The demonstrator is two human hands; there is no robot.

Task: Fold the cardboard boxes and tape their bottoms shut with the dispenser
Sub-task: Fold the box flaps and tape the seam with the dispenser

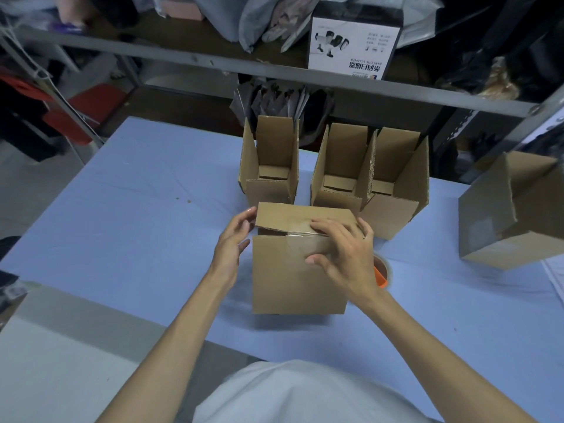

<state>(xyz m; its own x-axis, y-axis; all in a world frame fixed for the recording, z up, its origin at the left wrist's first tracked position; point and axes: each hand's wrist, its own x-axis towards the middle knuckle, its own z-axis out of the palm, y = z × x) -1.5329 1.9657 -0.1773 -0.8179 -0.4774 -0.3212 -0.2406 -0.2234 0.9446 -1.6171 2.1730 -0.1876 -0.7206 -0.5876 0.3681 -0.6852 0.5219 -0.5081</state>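
Five cardboard boxes [293, 279] [268, 166] [338, 178] [396, 190] [503, 221], seemingly one tape dispenser [383, 274]

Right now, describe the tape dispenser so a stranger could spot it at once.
Start at the blue table, then find the closed cardboard box in its middle. The tape dispenser sits just right of that box, half hidden behind the right hand; it is the only round, orange thing among plain brown cartons.

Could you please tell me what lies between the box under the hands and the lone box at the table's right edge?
The dispenser, partly hidden by the right hand, then bare blue table, as the head view shows.
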